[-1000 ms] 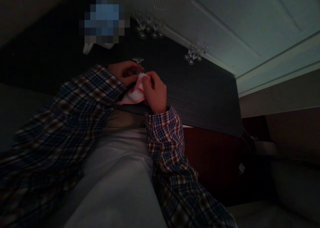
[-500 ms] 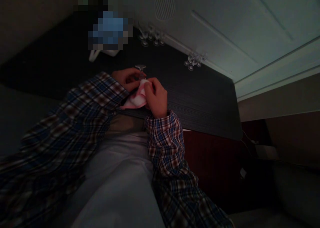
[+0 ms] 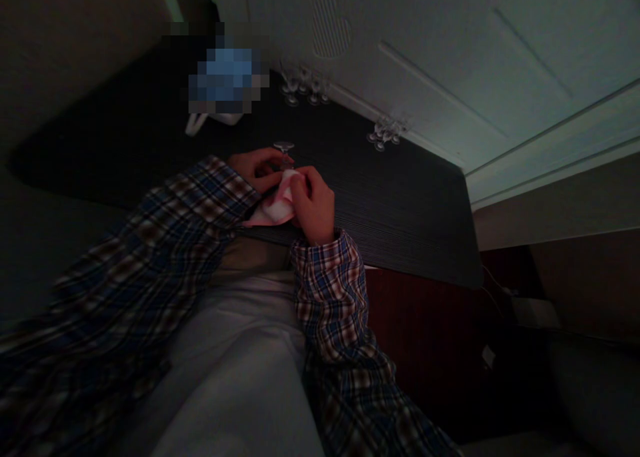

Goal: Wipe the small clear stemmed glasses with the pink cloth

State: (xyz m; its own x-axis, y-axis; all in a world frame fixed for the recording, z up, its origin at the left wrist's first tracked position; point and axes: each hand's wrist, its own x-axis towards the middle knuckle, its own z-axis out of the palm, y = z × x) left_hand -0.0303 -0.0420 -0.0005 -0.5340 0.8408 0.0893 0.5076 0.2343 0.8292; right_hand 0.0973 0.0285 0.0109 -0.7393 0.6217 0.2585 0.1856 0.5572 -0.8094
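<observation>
My left hand [image 3: 257, 167] has its fingers closed around a small clear stemmed glass [image 3: 285, 148]. The round foot of the glass points up and away from me, and its bowl is hidden by the fingers and the cloth. In my right hand [image 3: 315, 200], a pink and white cloth [image 3: 277, 207] is pinched between thumb and fingers, pressed against the glass. The cloth's loose end hangs down between both wrists, over the near edge of the dark table [image 3: 400, 210].
Several clear stemmed glasses [image 3: 303, 87] stand along the back of the table. Another cluster of small glasses [image 3: 385, 133] is further right, by the white panel [image 3: 440, 57]. A pixelated blue item [image 3: 227, 73] is at the back left, with a white object [image 3: 197, 120] beneath it.
The whole view has shifted slightly, so everything sits a little lower in the picture. Both hands keep nearly the same hold on the glass and the cloth.
</observation>
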